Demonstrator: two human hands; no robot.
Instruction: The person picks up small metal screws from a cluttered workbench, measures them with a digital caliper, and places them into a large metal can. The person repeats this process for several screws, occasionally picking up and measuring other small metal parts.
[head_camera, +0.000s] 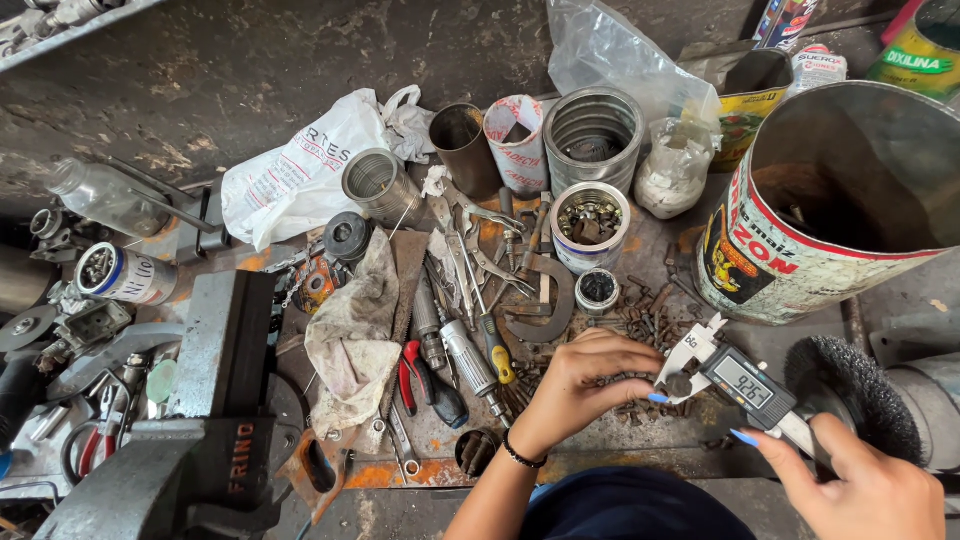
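Low and right of centre in the frame, the left hand (585, 375) pinches a small dark metal part (680, 385) between the jaws of a digital caliper (745, 385) — a measuring step, by the look of it. The right hand (860, 480), at lower right, is clamped round the caliper's body beside a wire brush wheel (850, 385). Next comes steadying the jaws square on the part — no tilt.

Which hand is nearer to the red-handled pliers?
Left. The left hand lies a little to the right of the red-handled pliers; the right hand is much farther right, holding the digital caliper.
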